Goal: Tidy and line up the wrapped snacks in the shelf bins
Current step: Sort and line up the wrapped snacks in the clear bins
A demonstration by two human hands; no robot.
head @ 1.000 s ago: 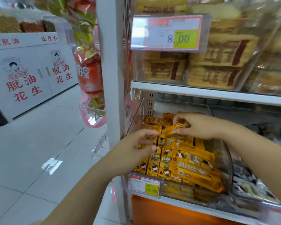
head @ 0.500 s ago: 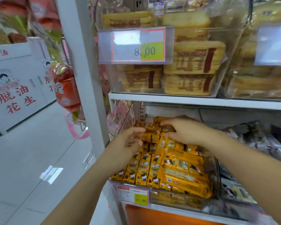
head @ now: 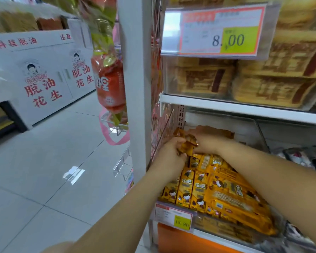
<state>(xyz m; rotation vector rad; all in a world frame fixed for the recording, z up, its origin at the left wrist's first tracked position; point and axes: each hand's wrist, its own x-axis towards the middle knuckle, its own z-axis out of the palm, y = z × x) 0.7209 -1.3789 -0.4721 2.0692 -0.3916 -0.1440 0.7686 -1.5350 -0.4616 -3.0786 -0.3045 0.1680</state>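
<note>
A clear plastic shelf bin (head: 259, 128) holds several yellow wrapped snack packs (head: 199, 190), standing in rows at the front with a larger pack (head: 239, 203) lying across them on the right. Both my hands reach to the bin's back left corner. My left hand (head: 169, 152) and my right hand (head: 206, 141) together grip one yellow snack pack (head: 187, 146) between them. The pack is blurred and partly hidden by my fingers.
A white shelf upright (head: 135, 88) stands just left of the bin. A price tag (head: 173, 217) hangs on the bin's front. The bin above (head: 254, 79) holds brown cracker packs behind an 8.00 tag. Red snack bags (head: 109, 84) hang on the upright. Dark packs (head: 299, 157) lie to the right.
Both hands have moved deeper toward the bin's back left and come together on one snack pack. The camera has swung left and closer.
</note>
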